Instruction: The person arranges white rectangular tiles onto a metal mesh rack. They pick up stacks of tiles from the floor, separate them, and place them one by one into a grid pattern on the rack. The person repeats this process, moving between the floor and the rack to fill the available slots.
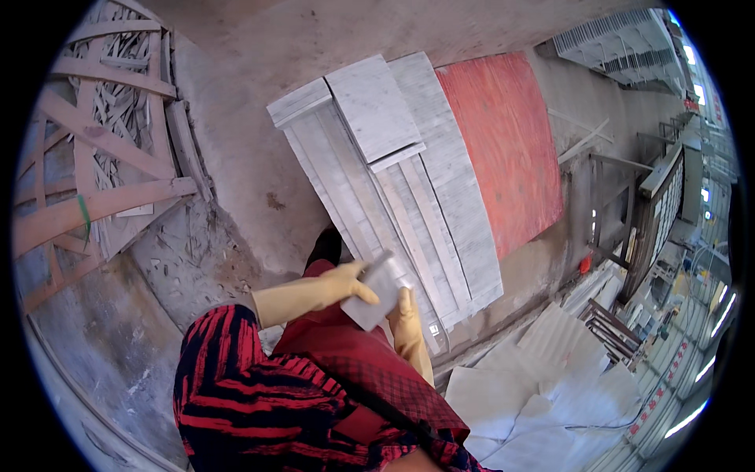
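Note:
Both my hands wear yellow rubber gloves. My left hand (346, 282) grips the upper left edge of a small grey stone piece (376, 293), thumb on top. My right hand (406, 318) holds the same piece from below and to the right, fingers pointing up. The piece is held just above the near end of a stack of long white marble slabs (409, 181) that lies on the floor ahead of me. A red and black striped sleeve covers my left arm.
A red board (503, 141) lies beside the slabs on the right. A wooden crate frame (94, 157) with stone offcuts stands at the left. Broken white slab pieces (543, 370) lie at lower right, with metal racks (629, 220) beyond. The concrete floor (236, 157) is dusty.

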{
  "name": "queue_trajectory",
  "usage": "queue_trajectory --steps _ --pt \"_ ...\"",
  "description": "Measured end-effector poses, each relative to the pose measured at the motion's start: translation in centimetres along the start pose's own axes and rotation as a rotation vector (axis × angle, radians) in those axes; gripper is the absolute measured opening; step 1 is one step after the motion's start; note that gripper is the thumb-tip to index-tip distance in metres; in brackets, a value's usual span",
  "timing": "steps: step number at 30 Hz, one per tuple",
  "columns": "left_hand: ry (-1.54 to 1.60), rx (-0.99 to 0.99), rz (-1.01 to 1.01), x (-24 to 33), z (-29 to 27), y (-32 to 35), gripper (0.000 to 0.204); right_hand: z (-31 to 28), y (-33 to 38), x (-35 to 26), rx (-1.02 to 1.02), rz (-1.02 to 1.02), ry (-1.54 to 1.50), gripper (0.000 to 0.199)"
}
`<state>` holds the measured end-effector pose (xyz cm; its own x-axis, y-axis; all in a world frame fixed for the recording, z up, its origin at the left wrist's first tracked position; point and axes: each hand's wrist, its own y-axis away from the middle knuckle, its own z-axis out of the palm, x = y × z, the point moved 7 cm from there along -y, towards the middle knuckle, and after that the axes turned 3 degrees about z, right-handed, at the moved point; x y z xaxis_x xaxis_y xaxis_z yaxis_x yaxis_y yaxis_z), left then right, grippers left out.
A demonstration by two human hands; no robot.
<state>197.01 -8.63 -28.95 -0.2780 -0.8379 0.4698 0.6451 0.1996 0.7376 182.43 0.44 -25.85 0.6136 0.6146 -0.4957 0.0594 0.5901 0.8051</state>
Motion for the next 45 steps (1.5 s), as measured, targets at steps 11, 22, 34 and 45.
queue_trajectory --steps 11,22,34,45 --pt "-0.173 -0.113 -0.002 3.8 -1.7 -2.5 0.092 -0.6 1.3 -3.0 0.221 0.007 -0.461 0.084" --pt "-0.89 1.239 -0.004 14.1 -39.0 -3.3 0.102 -2.3 2.2 -2.1 0.438 0.177 -0.377 0.1" --pt "-1.168 1.241 -0.002 15.4 -35.6 -3.9 0.076 -5.5 1.4 0.2 0.596 0.192 -0.369 0.091" --pt "-1.296 1.137 0.008 20.1 -32.5 -7.6 0.079 -6.4 1.1 -0.2 0.636 0.202 -0.332 0.083"
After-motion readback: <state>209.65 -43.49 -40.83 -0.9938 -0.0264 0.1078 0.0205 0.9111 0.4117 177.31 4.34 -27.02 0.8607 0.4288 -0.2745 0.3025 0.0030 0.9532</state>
